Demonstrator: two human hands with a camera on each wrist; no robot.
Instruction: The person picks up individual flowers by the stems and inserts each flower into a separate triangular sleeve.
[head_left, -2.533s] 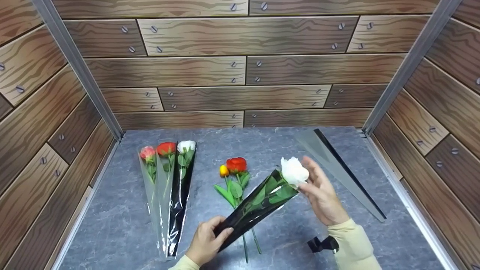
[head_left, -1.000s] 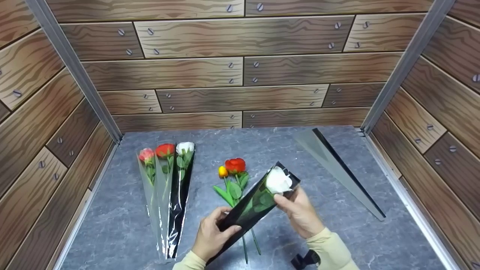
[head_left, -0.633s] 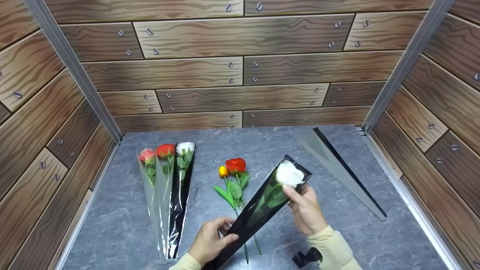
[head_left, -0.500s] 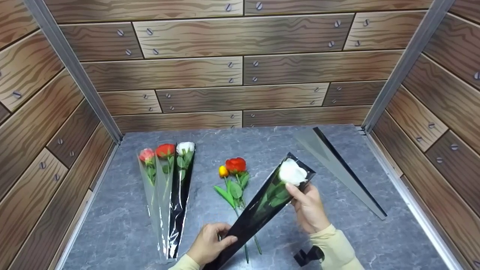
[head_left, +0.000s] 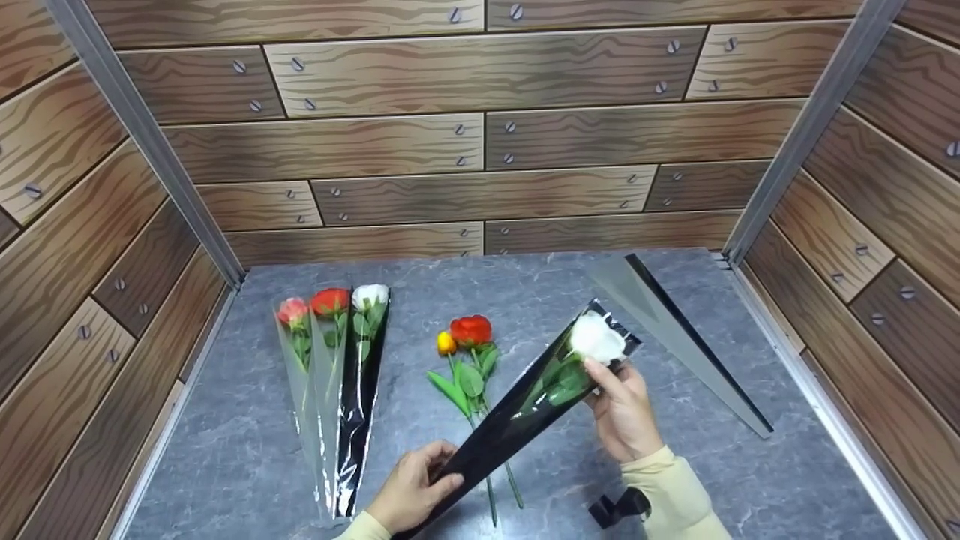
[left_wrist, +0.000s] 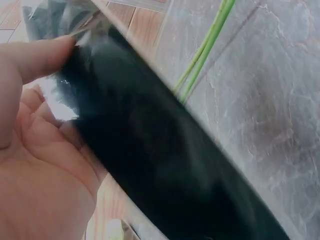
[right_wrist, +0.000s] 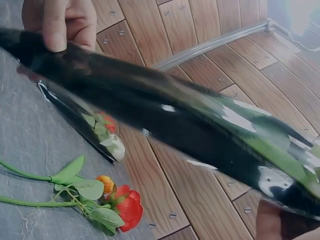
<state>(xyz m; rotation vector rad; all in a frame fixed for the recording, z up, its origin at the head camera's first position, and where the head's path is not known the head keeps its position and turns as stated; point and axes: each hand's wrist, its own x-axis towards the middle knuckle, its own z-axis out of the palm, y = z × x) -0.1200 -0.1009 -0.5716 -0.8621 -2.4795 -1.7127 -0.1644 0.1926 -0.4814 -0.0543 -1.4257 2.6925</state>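
A white rose (head_left: 598, 338) sits in a clear-fronted black flower sleeve (head_left: 502, 435), slanting up to the right above the table. My left hand (head_left: 411, 484) grips the sleeve's lower part between thumb and fingers; the left wrist view shows the dark film (left_wrist: 140, 130) passing the thumb. At the top, my right hand (head_left: 626, 412) pinches the sleeve just under the bloom, thumb in front. The bloom lies within the sleeve's upper rim. Beneath the held sleeve, a red flower (head_left: 471, 329) and a yellow-orange tulip (head_left: 446, 343) lie unwrapped, their stems partly hidden.
Three wrapped flowers lie at the left: pink (head_left: 293, 310), red (head_left: 331, 301) and white (head_left: 370, 297). A flat sleeve with a black edge (head_left: 682, 345) lies at the right. A black strap piece (head_left: 611, 511) is by the right cuff. Wood-patterned walls (head_left: 480, 142) surround the table.
The bloom, earlier sticking out of the sleeve with my right hand's fingers around it, now sits inside the rim. My right hand has taken hold of the sleeve's top, which has swung up and right.
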